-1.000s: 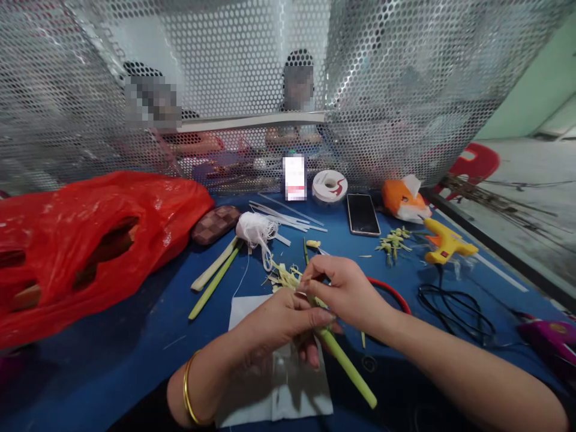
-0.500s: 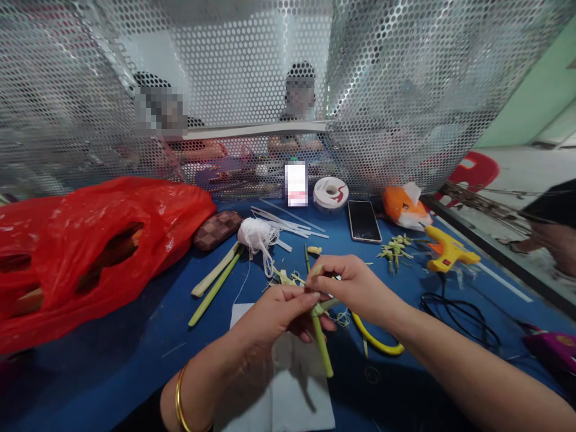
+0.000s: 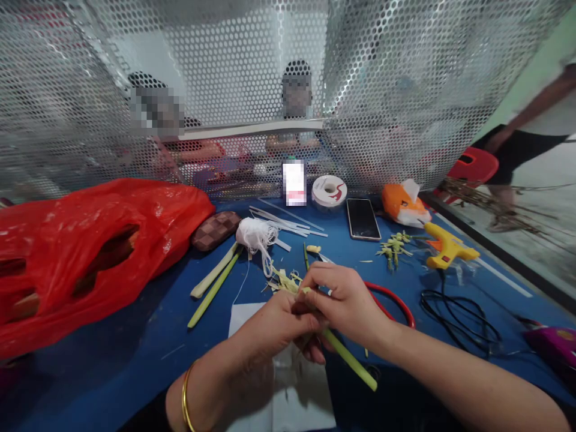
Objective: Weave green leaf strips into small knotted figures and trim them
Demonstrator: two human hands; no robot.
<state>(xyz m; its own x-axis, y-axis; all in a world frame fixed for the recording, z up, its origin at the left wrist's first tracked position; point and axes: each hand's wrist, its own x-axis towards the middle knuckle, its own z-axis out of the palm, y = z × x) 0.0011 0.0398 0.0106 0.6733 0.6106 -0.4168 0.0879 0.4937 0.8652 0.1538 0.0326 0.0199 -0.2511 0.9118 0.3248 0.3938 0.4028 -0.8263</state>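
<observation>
Our forearms [image 3: 450, 363] converge from either side; left hand [image 3: 288, 318] and right hand [image 3: 344, 294] meet mid-front. Left thumb [image 3: 308, 325] lies over our curled left fingers [image 3: 317, 355]; right thumb [image 3: 320, 301] and index [image 3: 319, 275] close in a pinch.

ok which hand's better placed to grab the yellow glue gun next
Likely the right hand: it's nearer the yellow glue gun than the left hand, though both are on the green stalk.

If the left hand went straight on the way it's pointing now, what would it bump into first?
Most likely the right hand, close against the left hand at the green stalk, though depth is hard to judge.
</observation>
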